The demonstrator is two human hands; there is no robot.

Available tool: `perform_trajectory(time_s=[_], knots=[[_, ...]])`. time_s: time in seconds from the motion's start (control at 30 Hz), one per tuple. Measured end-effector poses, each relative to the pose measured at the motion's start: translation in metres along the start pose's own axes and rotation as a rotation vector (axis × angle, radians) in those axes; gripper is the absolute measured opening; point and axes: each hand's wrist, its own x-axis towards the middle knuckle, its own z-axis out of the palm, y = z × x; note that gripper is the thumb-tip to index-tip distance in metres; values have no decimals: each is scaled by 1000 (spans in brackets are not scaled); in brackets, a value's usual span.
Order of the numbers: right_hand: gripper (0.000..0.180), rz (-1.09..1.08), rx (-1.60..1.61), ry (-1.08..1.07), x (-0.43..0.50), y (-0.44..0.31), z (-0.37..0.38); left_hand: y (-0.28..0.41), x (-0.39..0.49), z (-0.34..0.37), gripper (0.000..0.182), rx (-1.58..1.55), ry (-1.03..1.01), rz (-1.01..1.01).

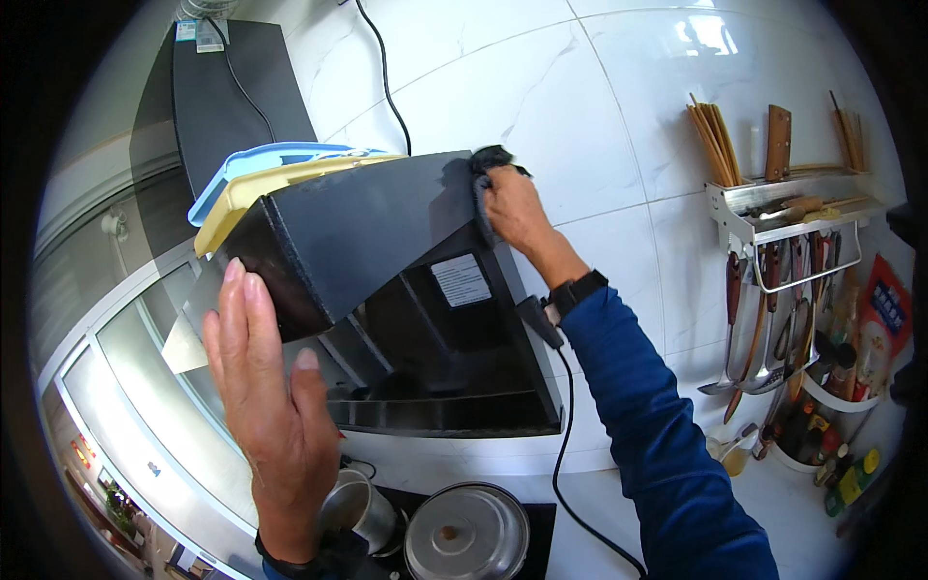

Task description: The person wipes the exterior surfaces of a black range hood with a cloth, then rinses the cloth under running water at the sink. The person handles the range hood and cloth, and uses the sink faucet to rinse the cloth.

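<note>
A black range hood [377, 225] hangs on the tiled wall in front of me. My right hand [511, 206] grips a dark cloth [487, 165] against the hood's upper right corner. My left hand [268, 384] is raised near the hood's lower left edge, palm flat, thumb apart from the fingers, holding nothing; whether it touches the hood I cannot tell. Blue [268, 158] and yellow [239, 199] plastic items lie on top of the hood, at its left. A white label [461, 280] with writing is on the glossy front panel.
Below the hood, a lidded metal pot [467, 533] and a metal pot without a lid [357, 507] stand on a black stove. At right, a wall rack [790, 206] holds chopsticks, a knife and hanging utensils, above bottles [805, 435]. A black cable [562, 464] hangs near my right arm.
</note>
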Motion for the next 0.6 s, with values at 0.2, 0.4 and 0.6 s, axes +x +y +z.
perform_trajectory(time_s=[0.2, 0.4, 0.6], knots=[[14, -25, 54, -50, -10, -11, -13, 2, 1, -2, 65, -1, 11, 29], [24, -160, 198, 92, -9, -29, -13, 3, 1, -1, 64, -3, 4, 9], [29, -59, 139, 82, -9, -51, -20, 2, 1, -4, 66, -6, 16, 32]])
